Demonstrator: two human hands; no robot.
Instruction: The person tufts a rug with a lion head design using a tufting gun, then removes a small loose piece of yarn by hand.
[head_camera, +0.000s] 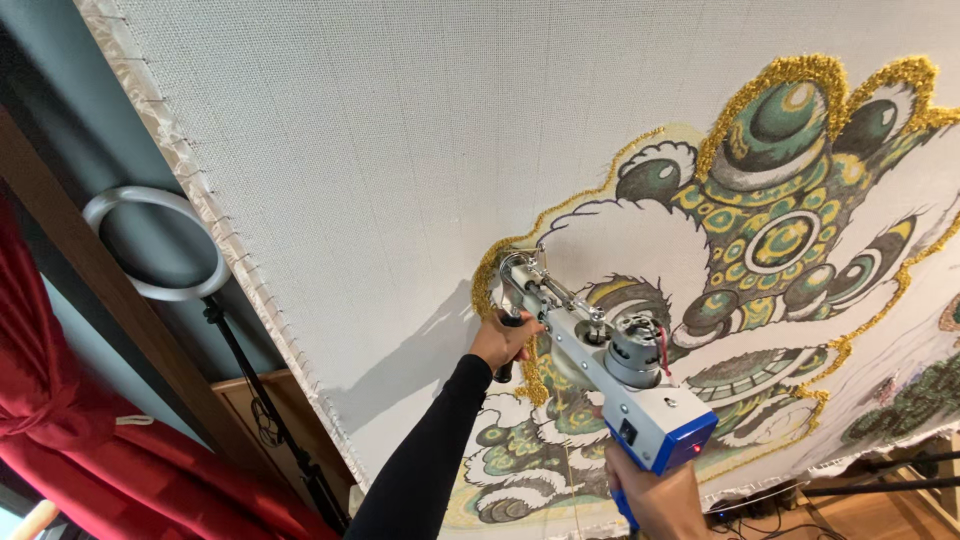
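The left hand clasps the tufting gun's front handle, steadying its needle against the stretched cloth; behind it, the right hand clenches the blue rear grip.

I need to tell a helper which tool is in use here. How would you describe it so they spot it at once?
Start at the big white cloth with the green-and-gold lion design. Against its gold left outline, both hands hold the tufting gun: the only white metal tool there, blue at the back, grey motor on top.

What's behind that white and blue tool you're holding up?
Behind the tufting gun is the stretched cloth with a green-and-gold lion design. The gun covers part of the drawing.
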